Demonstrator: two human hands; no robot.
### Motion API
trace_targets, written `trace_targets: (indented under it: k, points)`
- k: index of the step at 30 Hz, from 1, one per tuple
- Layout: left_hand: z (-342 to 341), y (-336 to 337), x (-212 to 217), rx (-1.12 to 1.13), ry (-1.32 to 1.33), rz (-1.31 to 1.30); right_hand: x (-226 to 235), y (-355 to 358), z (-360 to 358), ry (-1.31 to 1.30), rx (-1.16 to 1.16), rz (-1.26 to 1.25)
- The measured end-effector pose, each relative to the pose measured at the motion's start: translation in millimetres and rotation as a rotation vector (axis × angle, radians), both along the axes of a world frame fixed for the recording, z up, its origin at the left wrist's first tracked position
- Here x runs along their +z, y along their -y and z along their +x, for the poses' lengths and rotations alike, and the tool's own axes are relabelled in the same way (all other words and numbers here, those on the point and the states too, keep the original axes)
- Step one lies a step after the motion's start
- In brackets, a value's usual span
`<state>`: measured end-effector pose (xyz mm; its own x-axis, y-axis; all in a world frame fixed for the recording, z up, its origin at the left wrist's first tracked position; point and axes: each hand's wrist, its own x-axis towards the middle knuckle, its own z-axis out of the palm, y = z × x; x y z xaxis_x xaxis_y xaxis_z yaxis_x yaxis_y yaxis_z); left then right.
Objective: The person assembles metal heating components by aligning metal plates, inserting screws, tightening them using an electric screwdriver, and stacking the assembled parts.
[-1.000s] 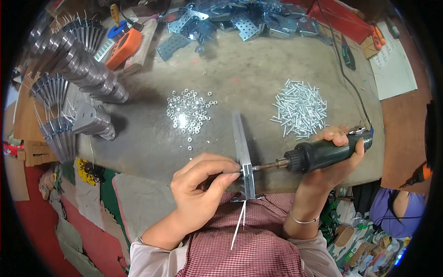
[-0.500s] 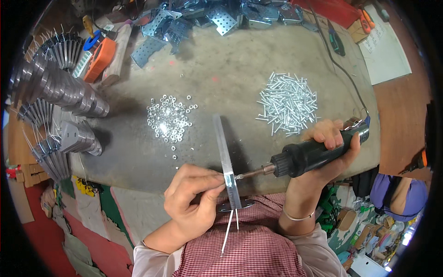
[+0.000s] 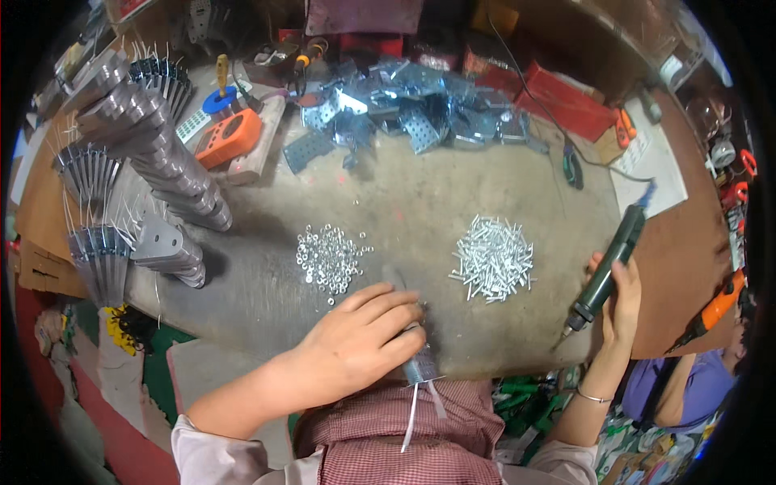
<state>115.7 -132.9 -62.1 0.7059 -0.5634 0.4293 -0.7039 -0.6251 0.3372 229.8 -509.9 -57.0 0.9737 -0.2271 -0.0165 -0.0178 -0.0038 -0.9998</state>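
Observation:
My left hand point(image 3: 364, 339) is curled over a narrow grey metal part point(image 3: 420, 368) at the table's near edge. Two white wires point(image 3: 411, 416) hang from the part's near end over the checked apron. The fingers cover its middle, and its far end is blurred. Off to the right, my right hand point(image 3: 622, 299) grips a dark electric screwdriver point(image 3: 608, 273), its bit pointing down toward the table. Beyond the left hand lies a heap of small nuts point(image 3: 330, 257). A pile of silvery screws point(image 3: 493, 259) sits between the two hands, farther back.
Stacked grey metal plates point(image 3: 166, 174) and fanned wired strips point(image 3: 97, 255) stand at the left. Perforated metal brackets point(image 3: 420, 121) are heaped at the back, near an orange device point(image 3: 229, 139). At the right lie cutters point(image 3: 572, 168) and paper point(image 3: 647, 182); another person point(image 3: 683, 388) sits beyond.
The screwdriver has come off the metal part and swung right with my right hand. My left hand has turned palm down over the part. The view has shifted, showing more of the table's back.

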Motion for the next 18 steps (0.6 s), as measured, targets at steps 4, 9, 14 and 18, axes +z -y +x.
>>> trace_targets:
  k: [4,9,14,18]
  points:
    - [-17.7,-27.2,12.5,0.087,-0.26,-0.521,3.5,26.4,-10.5,-0.006,0.056,-1.096]
    - [-71.1,-43.9,-1.0,0.243,-0.826,-1.773,32.0,-86.2,52.9,0.246,0.34,-1.133]
    - [-93.8,-95.6,5.4,0.369,-0.646,-1.533,-31.8,-107.3,201.1,0.242,0.439,-0.742]
    - [-133.8,-179.7,21.3,0.959,0.236,-0.976,-78.0,-114.3,285.1,0.329,0.252,-1.031]
